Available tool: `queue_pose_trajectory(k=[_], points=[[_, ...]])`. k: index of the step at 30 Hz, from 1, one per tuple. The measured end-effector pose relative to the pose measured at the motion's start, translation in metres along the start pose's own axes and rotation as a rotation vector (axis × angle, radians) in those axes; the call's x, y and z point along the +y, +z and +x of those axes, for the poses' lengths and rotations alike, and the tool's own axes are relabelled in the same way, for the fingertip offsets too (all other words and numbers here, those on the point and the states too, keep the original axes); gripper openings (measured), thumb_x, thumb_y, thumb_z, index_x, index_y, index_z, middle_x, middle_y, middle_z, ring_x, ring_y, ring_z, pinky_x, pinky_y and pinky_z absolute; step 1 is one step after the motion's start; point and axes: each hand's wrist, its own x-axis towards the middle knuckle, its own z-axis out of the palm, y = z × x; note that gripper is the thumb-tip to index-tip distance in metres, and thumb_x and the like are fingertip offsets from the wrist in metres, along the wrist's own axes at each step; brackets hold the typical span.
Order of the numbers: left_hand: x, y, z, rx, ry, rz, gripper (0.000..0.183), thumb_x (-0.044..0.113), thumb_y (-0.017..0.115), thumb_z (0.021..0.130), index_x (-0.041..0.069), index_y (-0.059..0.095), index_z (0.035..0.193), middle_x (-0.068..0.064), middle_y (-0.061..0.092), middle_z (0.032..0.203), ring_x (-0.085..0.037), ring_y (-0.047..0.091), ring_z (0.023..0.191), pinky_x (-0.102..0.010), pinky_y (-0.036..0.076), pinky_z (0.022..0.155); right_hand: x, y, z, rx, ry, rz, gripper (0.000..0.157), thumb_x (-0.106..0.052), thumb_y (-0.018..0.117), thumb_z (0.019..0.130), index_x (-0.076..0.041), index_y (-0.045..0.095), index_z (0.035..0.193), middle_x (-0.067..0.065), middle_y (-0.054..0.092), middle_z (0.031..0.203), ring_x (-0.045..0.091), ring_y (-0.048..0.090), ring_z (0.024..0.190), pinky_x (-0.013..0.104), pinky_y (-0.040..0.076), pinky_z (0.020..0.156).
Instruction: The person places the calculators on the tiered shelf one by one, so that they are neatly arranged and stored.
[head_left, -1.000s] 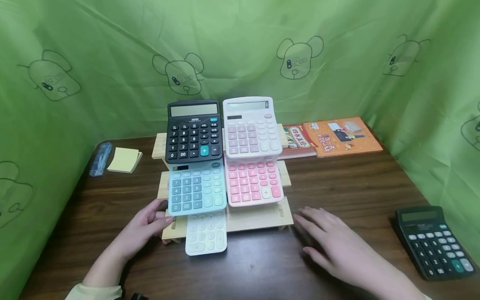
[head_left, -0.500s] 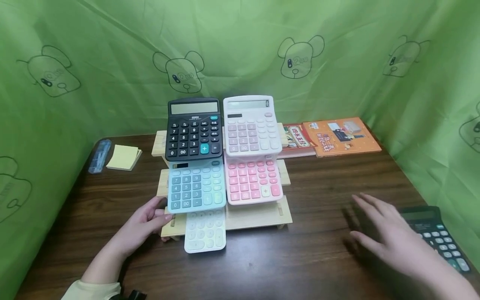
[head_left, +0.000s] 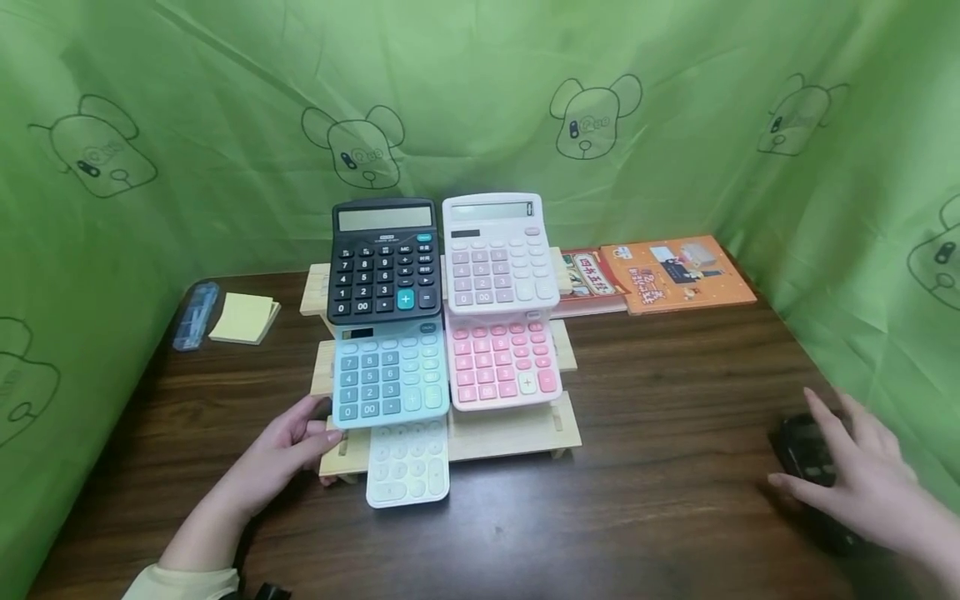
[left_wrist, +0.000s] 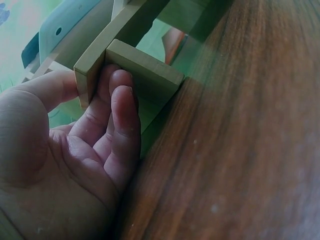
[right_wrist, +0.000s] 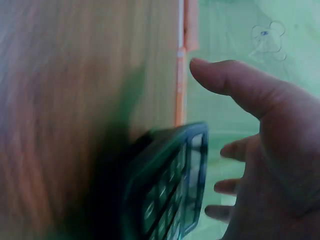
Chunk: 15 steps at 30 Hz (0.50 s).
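My left hand (head_left: 281, 454) grips the left end of a stepped wooden rack (head_left: 502, 437), thumb on top and fingers curled under its edge, as the left wrist view shows. On the rack's tiers lean a black calculator (head_left: 384, 262), a white one (head_left: 498, 250), a light blue calculator (head_left: 390, 375) and a pink calculator (head_left: 504, 362). A small white keypad (head_left: 407, 467) sits on the lowest step. At the far right my right hand (head_left: 862, 475), thumb and fingers spread, hovers over a dark calculator (right_wrist: 165, 185) on the table, hiding most of it in the head view.
An orange booklet (head_left: 678, 273) and a red one (head_left: 592, 273) lie at the back right. Yellow sticky notes (head_left: 243, 318) and a blue transparent item (head_left: 197, 317) lie at the left. A green curtain (head_left: 480, 67) encloses the wooden table (head_left: 660, 400).
My right hand has moved rightward from beside the rack's right end to above the dark calculator. My left hand keeps its hold on the rack.
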Motion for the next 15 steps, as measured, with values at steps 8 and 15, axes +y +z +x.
queue_pose_trajectory(k=[8, 15], points=[[-0.001, 0.000, -0.001, -0.007, 0.005, -0.003, 0.057, 0.013, 0.050, 0.102, 0.009, 0.021, 0.150, -0.026, 0.065, 0.104, -0.037, 0.063, 0.063, -0.046, 0.055, 0.055, 0.019, 0.008, -0.003, -0.002, 0.041, -0.042, 0.128, -0.046, 0.083, 0.071, -0.001, -0.005, 0.153, 0.039, -0.013, 0.150, 0.070, -0.007, 0.127, 0.086, 0.009, 0.084], [-0.001, 0.000, -0.001, -0.006, 0.003, -0.004, 0.057, 0.013, 0.050, 0.102, 0.009, 0.020, 0.150, -0.026, 0.065, 0.103, -0.037, 0.063, 0.063, -0.046, 0.055, 0.055, 0.020, 0.008, -0.001, -0.030, 0.048, -0.039, 0.130, -0.048, 0.083, 0.071, -0.006, -0.009, 0.153, 0.039, -0.017, 0.149, 0.075, -0.007, 0.122, 0.088, 0.008, 0.079]])
